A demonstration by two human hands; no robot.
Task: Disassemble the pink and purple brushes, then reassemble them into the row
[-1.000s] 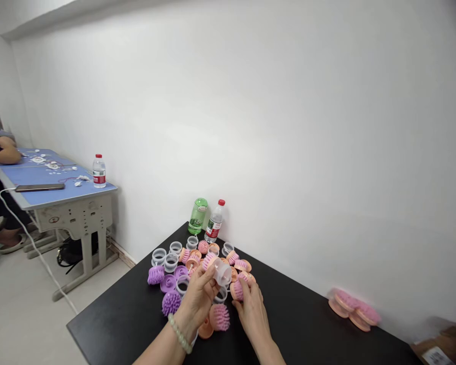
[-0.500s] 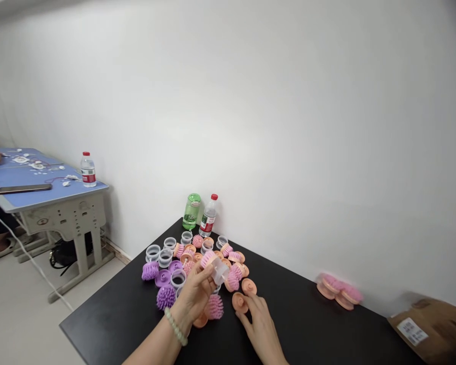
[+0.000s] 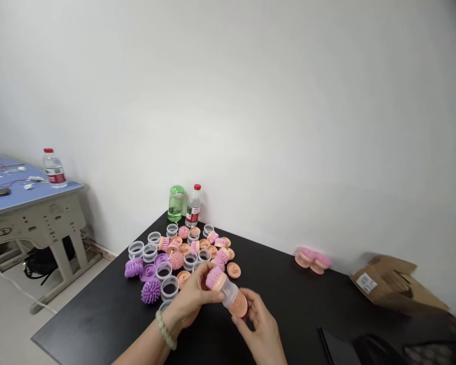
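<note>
My left hand, with a beaded bracelet at the wrist, grips a pink-bristled brush head joined to a translucent plastic ring. In my right hand is an orange round cap, held against the ring's lower end. The three parts line up at a tilt above the black table. Left of and behind my hands lie several clear rings, purple brush heads, pink brush heads and orange caps.
A green bottle and a red-capped water bottle stand at the black table's far corner. Two pink-and-orange brushes sit by the wall. A cardboard box is at the right. Another desk stands left.
My right hand has lifted an orange cap from the table and brought it to the ring in my left hand. The view has turned to the right.
</note>
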